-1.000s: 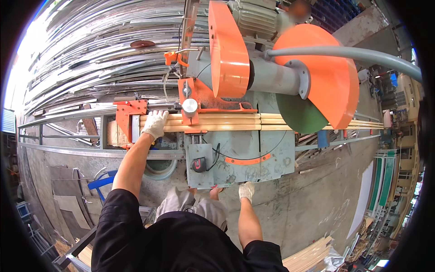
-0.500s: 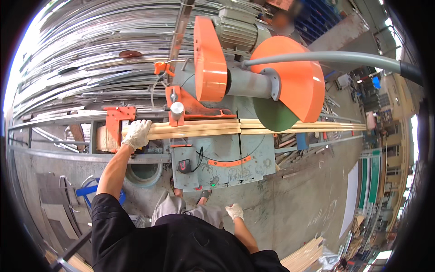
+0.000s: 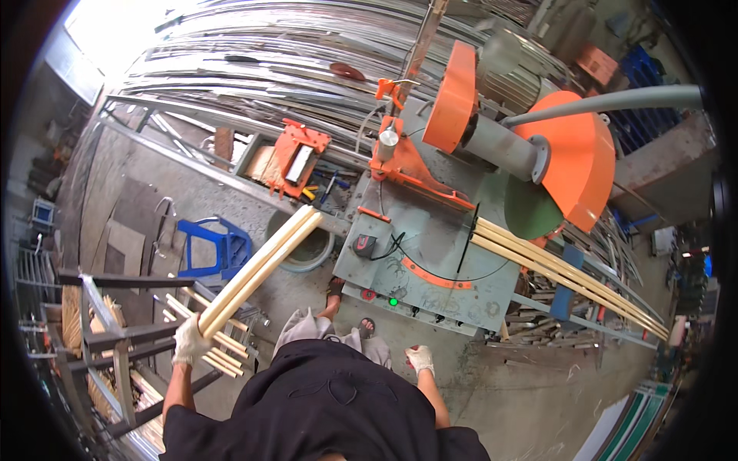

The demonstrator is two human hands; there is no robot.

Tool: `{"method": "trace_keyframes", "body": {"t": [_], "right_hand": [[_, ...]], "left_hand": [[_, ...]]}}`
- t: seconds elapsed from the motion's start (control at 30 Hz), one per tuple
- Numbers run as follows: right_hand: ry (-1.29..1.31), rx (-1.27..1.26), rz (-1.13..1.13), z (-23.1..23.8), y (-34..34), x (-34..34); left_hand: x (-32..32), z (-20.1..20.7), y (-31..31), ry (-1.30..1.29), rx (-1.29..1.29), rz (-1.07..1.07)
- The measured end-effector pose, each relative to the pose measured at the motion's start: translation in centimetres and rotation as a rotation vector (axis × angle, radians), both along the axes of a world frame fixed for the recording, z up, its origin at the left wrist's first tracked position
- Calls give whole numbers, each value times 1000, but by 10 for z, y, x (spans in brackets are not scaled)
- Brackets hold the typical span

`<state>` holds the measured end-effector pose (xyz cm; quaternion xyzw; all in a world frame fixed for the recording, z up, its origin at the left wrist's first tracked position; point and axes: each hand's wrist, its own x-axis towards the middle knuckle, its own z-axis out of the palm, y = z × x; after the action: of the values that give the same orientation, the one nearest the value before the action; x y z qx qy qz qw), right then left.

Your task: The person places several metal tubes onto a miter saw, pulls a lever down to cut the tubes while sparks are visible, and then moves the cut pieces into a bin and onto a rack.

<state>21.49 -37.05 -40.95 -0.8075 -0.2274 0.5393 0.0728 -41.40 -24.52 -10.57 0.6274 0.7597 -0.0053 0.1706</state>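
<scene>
Lower left, the left hand (image 3: 190, 340) has its grip closed round short, pale-yellow rounded strips (image 3: 252, 269), apparently already cut. Long pale-yellow strips (image 3: 573, 280), seemingly left to cut, lie at right, across the grey metal saw table (image 3: 488, 307). The right hand (image 3: 419, 358), lower centre, looks curled; I cannot tell how tightly.

A blue stool (image 3: 237, 247) and, farther off, a brown disc (image 3: 347, 71) among metal strips (image 3: 284, 58)
</scene>
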Motion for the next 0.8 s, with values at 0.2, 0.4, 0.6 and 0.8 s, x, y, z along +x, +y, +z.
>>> {"method": "trace_keyframes", "body": {"t": [0.2, 0.4, 0.6, 0.8], "right_hand": [[-95, 65, 176, -14, -44, 48], [-54, 61, 285, -23, -109, 105], [-50, 11, 54, 32, -164, 124], [17, -211, 139, 48, -163, 110]], "left_hand": [[48, -63, -44, 54, -456, 397], [135, -185, 73, -380, -639, 692], [178, -188, 66, -643, -787, 902], [149, -197, 68, -708, -835, 976]]}}
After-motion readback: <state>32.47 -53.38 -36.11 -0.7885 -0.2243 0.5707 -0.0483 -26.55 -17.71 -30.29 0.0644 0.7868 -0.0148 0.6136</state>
